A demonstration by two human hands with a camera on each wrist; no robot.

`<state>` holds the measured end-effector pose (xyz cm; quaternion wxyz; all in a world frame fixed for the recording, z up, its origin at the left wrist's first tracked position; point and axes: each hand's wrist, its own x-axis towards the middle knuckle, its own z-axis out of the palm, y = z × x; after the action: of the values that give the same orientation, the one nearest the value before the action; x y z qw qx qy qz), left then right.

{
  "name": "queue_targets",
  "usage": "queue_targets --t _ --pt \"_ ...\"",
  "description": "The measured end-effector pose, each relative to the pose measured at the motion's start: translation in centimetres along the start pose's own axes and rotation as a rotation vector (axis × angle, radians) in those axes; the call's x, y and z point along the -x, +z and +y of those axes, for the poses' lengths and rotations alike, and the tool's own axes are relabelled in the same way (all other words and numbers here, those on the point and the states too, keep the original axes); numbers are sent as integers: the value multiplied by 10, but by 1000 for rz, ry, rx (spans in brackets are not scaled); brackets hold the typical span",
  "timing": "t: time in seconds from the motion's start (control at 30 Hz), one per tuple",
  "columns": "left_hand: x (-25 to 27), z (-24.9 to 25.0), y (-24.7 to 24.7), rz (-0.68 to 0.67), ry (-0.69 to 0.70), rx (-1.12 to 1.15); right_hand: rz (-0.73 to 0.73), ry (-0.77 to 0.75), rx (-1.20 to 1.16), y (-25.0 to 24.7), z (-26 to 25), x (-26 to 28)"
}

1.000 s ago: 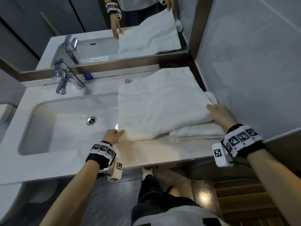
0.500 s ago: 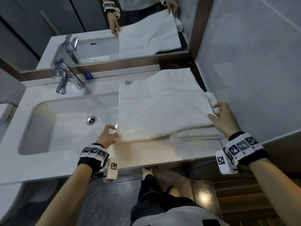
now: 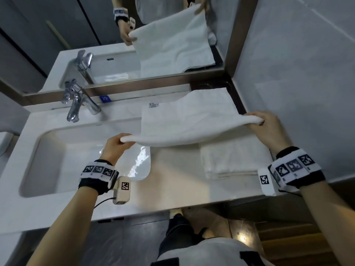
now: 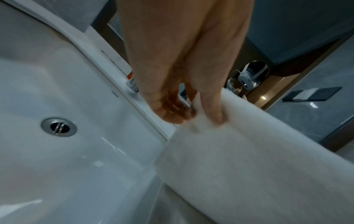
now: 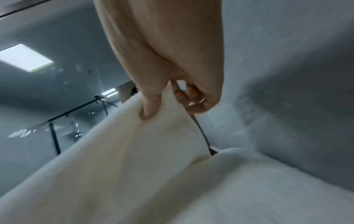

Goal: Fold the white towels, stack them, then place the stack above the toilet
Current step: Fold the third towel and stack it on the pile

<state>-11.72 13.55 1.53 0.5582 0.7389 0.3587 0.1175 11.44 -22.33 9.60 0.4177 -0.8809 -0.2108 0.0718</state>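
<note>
A white towel (image 3: 188,120) lies spread on the right of the vanity counter (image 3: 172,191), its near edge lifted off the surface. My left hand (image 3: 117,144) pinches its near left corner over the basin's right side; the left wrist view shows thumb and fingers clamped on that towel (image 4: 239,151). At the near right corner my right hand (image 3: 266,127) pinches the cloth, with the thumb pressed into the towel (image 5: 124,159). Under the raised edge a folded white towel (image 3: 234,160) rests on the counter by the right wall.
A white basin (image 3: 76,156) with a chrome drain (image 4: 58,127) fills the counter's left half. A chrome faucet (image 3: 76,100) stands behind it. A mirror (image 3: 134,45) spans the back. A grey tiled wall (image 3: 297,83) closes the right side. A toilet edge (image 3: 3,143) shows far left.
Both hands have gripped the near corners of the spread towel and lifted its near edge up and away from me, uncovering the folded towel beneath.
</note>
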Motion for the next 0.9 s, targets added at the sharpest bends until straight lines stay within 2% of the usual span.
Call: queue_targets --t 0.07,0.2,0.33,0.43,0.7,0.83,0.9 --pt "-19 3 -1 64 15 6 74 64 13 3 -9 -22" --pt "-58 10 -1 72 29 81 66 98 -122 19 -24 -69" --pt "-101 18 1 125 27 46 107 186 -83 40 -29 -120" --pt "-132 26 2 146 -2 -15 83 246 -43 49 -25 -155" --pt "-203 33 21 77 -57 -244 43 358 49 72 8 -212" --pt "-224 25 28 8 -173 -377 -29 409 125 87 21 -228" --pt "-230 20 32 -23 -188 -406 -65 449 142 92 29 -230"
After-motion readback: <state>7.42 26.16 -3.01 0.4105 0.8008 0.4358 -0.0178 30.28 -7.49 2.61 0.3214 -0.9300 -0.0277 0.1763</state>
